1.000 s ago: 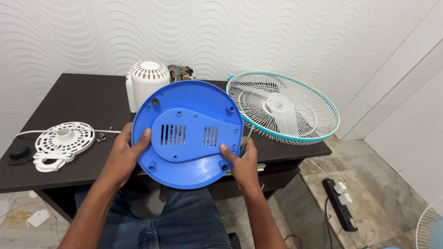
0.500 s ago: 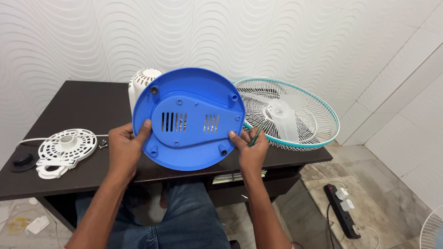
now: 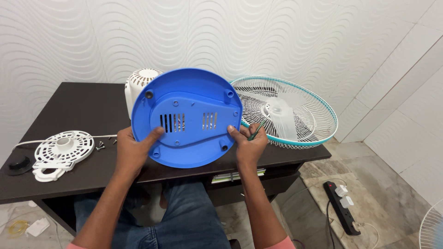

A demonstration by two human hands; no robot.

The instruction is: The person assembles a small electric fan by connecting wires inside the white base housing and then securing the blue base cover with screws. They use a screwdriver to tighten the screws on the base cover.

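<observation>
Both hands, left (image 3: 130,150) and right (image 3: 249,144), are gripping the blue base (image 3: 187,117), the right also pinching a screwdriver (image 3: 256,131).

White wavy-relief wall (image 3: 277,37); dark desk (image 3: 78,106); tiled side wall (image 3: 406,92); marbled floor (image 3: 383,184).

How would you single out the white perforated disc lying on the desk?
On the dark desk, look at its left end, left of the blue round cover held in both hands. The white perforated disc lies flat there, between a black knob and loose screws.
</observation>
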